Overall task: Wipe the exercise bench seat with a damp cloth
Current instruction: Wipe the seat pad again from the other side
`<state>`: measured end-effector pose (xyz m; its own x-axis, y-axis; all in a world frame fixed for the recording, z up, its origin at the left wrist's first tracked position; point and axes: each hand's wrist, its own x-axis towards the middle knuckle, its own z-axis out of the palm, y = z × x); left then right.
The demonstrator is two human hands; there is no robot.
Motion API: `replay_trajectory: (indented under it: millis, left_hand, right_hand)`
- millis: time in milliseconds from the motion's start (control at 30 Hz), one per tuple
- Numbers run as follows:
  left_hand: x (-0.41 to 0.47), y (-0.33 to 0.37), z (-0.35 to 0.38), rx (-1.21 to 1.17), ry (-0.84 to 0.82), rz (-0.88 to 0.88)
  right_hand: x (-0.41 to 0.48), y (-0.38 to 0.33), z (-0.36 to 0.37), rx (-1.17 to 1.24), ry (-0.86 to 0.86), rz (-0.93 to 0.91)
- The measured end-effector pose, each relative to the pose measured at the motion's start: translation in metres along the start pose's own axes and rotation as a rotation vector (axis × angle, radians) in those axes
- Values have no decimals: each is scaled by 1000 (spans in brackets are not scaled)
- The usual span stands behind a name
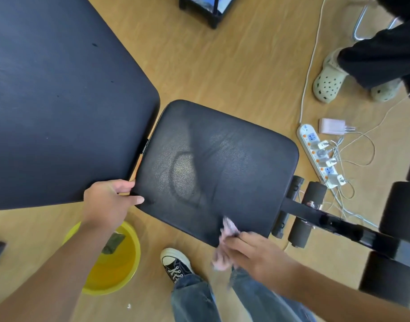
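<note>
The black padded bench seat (222,163) fills the middle of the head view, with a shiny damp patch near its centre. My left hand (108,201) grips the seat's near-left corner, thumb on top. My right hand (252,254) is closed on a pale pink cloth (224,245) at the seat's near edge; hand and cloth are blurred. The large black backrest (60,101) lies to the left of the seat.
A yellow basin (115,261) with water and a dark cloth stands on the wood floor below my left arm. Foam leg rollers (301,217) and the frame extend right. A power strip (315,152) with cables lies far right, near another person's feet (329,80).
</note>
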<state>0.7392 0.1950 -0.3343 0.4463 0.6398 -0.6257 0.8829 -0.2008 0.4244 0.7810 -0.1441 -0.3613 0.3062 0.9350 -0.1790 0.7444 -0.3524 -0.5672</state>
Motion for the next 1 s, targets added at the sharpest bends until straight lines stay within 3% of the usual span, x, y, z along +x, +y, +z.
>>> replay_trajectory:
  millis: [33,100,233,267,300,433,500,533,567,600,667,733,767,867,933,967,1000]
  left_hand:
    - [0,0,0,-3,1,0]
    - [0,0,1,-6,1,0]
    - [0,0,1,-4,6,-3]
    - [0,-1,1,-8,8,-2]
    - [0,-2,1,-10,7,-1]
    - [-1,-2,0,-7,1,-2]
    - [-1,-4,0,-12,2,3]
    - [-1,-4,0,-16,2,6]
    - [-1,-4,1,-20,0,7]
    - [0,-4,1,-22,-1,9]
    - [1,-4,1,-7,0,21]
    - [1,-4,2,17,-1,33]
    - [2,-5,2,19,2,30]
    - [2,-8,2,9,4,20]
    - [3,-8,1,0,1,18]
    - [3,-8,1,-4,1,19]
    - [3,-7,1,-7,-1,22]
  right_hand:
    - [-9,16,-11,-49,-31,-95]
    - [-3,49,-43,37,58,-16]
    - [47,94,-87,-47,628,749]
    - [58,90,-85,18,703,906]
    - [65,79,-77,110,689,911]
    - [36,24,-16,186,379,587]
    - [2,11,-12,72,24,75]
    - [-8,24,-17,-51,-50,-20]
    - [-16,41,-28,-78,-80,54]
    - [-14,53,-48,-29,2,151]
    - [18,75,-78,60,284,444]
    - [53,93,-88,-31,608,687]
    - [73,87,-86,-13,689,785]
    - [110,36,-53,238,527,712]
    - [95,1,-14,378,389,536]
    - [79,-10,7,351,347,242]
    - [63,-17,9,150,158,-106]
